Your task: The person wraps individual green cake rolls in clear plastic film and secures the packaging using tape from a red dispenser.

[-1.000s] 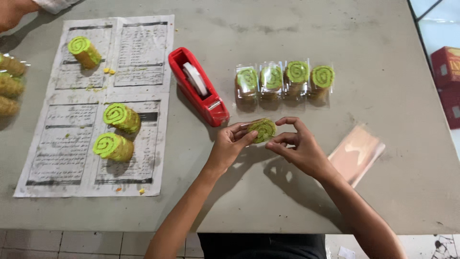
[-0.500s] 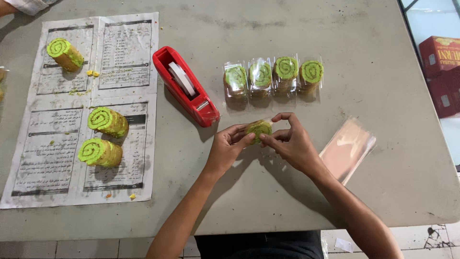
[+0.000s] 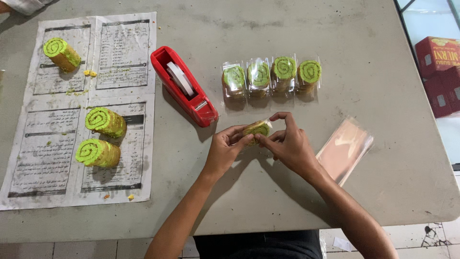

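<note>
Both my hands hold one green swirl cake slice (image 3: 258,128) in a clear wrapper just above the grey table (image 3: 306,29). My left hand (image 3: 226,147) grips its left side and my right hand (image 3: 287,142) pinches its right side and top. A red tape dispenser (image 3: 184,86) lies just to the upper left of my hands. Behind them stands a row of several wrapped green slices (image 3: 271,75).
A newspaper sheet (image 3: 81,105) on the left carries three unwrapped green roll pieces (image 3: 98,152). A stack of clear pink-tinted wrappers (image 3: 346,147) lies right of my right hand. Red boxes (image 3: 438,72) sit beyond the table's right edge. Another person's hand (image 3: 14,5) shows at the top left.
The view has shifted slightly. My hands stay on the wrapped slice, my fingers working around it a little. Nothing else on the table has moved.
</note>
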